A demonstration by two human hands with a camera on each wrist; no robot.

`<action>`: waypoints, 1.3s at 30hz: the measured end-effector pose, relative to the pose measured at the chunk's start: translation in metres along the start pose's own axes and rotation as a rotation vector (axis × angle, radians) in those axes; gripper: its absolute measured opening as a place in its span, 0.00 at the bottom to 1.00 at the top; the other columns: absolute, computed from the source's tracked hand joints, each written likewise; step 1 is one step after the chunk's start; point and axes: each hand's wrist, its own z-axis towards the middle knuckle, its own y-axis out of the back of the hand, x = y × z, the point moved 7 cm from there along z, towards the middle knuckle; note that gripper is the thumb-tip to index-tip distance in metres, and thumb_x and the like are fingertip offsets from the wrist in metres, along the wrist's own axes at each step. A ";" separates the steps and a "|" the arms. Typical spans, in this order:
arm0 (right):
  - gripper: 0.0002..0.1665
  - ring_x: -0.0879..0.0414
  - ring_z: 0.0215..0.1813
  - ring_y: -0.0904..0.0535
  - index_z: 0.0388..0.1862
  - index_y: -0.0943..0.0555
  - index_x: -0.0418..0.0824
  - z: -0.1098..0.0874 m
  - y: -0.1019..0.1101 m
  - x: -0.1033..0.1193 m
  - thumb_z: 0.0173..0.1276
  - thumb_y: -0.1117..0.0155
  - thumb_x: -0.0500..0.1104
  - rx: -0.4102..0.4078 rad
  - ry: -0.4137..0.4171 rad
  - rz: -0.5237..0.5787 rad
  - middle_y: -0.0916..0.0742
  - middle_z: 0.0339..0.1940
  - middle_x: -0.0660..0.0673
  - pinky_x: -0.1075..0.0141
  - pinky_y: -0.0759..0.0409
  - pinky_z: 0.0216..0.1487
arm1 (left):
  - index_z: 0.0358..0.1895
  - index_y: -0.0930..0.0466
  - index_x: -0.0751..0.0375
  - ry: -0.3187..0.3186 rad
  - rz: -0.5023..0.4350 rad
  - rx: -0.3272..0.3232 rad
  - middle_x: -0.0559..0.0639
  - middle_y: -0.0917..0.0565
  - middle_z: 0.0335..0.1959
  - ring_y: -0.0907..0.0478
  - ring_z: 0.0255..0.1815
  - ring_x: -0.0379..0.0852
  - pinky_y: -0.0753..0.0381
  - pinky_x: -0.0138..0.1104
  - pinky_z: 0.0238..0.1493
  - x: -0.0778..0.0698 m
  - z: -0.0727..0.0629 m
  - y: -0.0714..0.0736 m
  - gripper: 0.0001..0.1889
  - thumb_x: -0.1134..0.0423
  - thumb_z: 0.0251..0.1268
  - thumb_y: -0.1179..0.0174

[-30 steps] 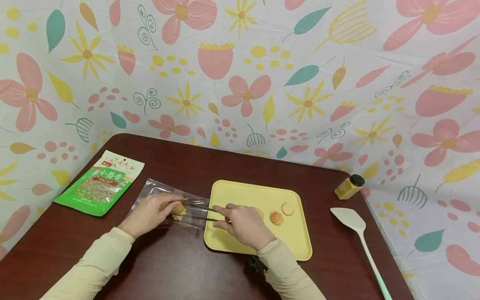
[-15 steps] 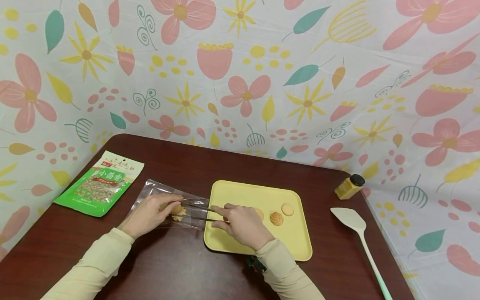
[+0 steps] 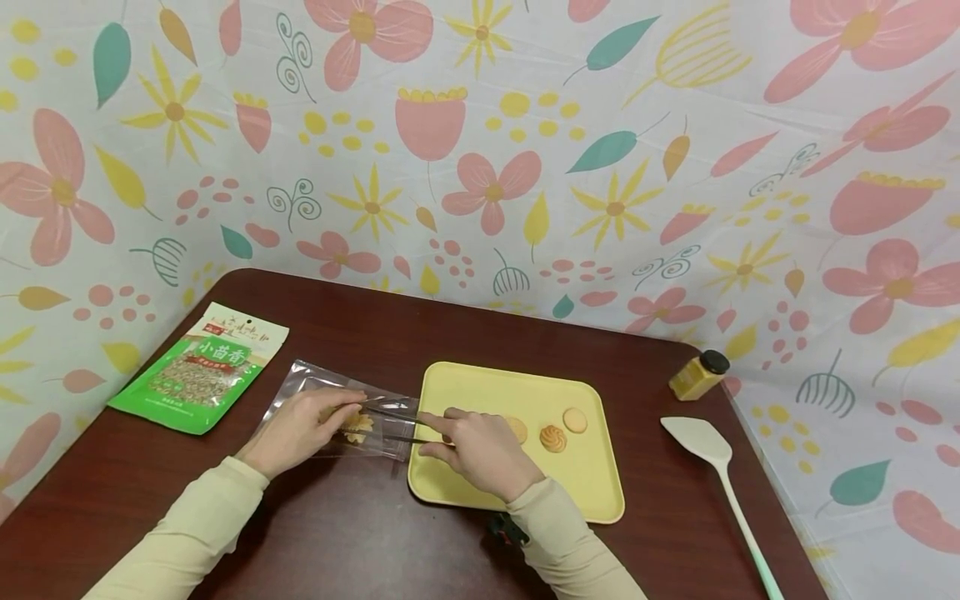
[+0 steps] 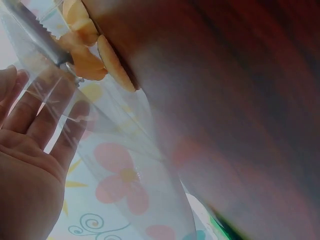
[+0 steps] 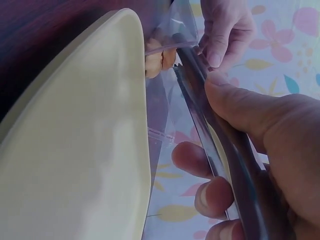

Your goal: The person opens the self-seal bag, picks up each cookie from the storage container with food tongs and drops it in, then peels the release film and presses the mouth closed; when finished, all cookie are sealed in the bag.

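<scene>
One clear, shiny bag (image 3: 315, 377) left of one yellow tray (image 3: 487, 379), pinched in the left hand (image 3: 298, 423). Inside, golden cookies (image 3: 360, 426), too bunched to count. One pair of metal tongs (image 5: 245, 175) gripped in the right hand (image 3: 487, 450). On tray: two round cookies (image 3: 575, 419), one swirly cookie (image 3: 553, 437).

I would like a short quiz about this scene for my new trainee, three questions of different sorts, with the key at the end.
1. Which tool is in the grip of the right hand?
2. True or false: the spatula lies on the tray.
3. How many cookies show on the tray in the head view?

Key:
1. Tongs.
2. False; it lies on the table, to the right of the tray.
3. Three, one partly hidden by the right hand.
</scene>
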 end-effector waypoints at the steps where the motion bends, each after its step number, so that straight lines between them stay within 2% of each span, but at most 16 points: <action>1: 0.26 0.67 0.22 0.26 0.62 0.20 0.54 0.000 0.000 0.000 0.68 0.39 0.60 -0.001 0.000 0.001 0.23 0.24 0.58 0.70 0.28 0.20 | 0.53 0.15 0.55 0.000 0.001 0.000 0.47 0.15 0.50 0.19 0.52 0.47 0.20 0.46 0.51 0.000 0.000 0.000 0.13 0.63 0.67 0.37; 11: 0.26 0.68 0.21 0.29 0.62 0.20 0.54 -0.004 -0.001 0.000 0.68 0.39 0.61 0.003 -0.001 0.001 0.24 0.24 0.59 0.72 0.30 0.19 | 0.54 0.15 0.54 0.014 -0.020 0.015 0.46 0.15 0.50 0.19 0.52 0.46 0.19 0.45 0.51 0.001 -0.001 -0.002 0.13 0.63 0.67 0.38; 22: 0.27 0.68 0.22 0.28 0.62 0.21 0.55 -0.010 0.000 -0.004 0.67 0.39 0.62 0.017 -0.013 0.033 0.23 0.25 0.59 0.72 0.28 0.20 | 0.54 0.16 0.55 -0.006 -0.019 0.014 0.47 0.15 0.50 0.19 0.52 0.47 0.19 0.46 0.51 -0.001 -0.001 -0.001 0.13 0.63 0.68 0.38; 29: 0.27 0.69 0.19 0.31 0.62 0.20 0.55 -0.016 0.004 -0.008 0.66 0.38 0.62 0.009 -0.025 0.021 0.24 0.24 0.60 0.73 0.32 0.19 | 0.53 0.16 0.54 -0.016 -0.011 0.008 0.47 0.15 0.49 0.18 0.51 0.47 0.18 0.45 0.49 -0.001 0.000 -0.001 0.13 0.63 0.68 0.38; 39: 0.27 0.68 0.21 0.28 0.61 0.19 0.52 -0.030 0.010 -0.014 0.65 0.35 0.60 -0.027 -0.023 0.039 0.21 0.25 0.58 0.67 0.25 0.27 | 0.53 0.15 0.55 -0.036 -0.015 0.009 0.47 0.15 0.49 0.18 0.50 0.47 0.18 0.44 0.49 -0.002 0.000 -0.002 0.12 0.63 0.68 0.39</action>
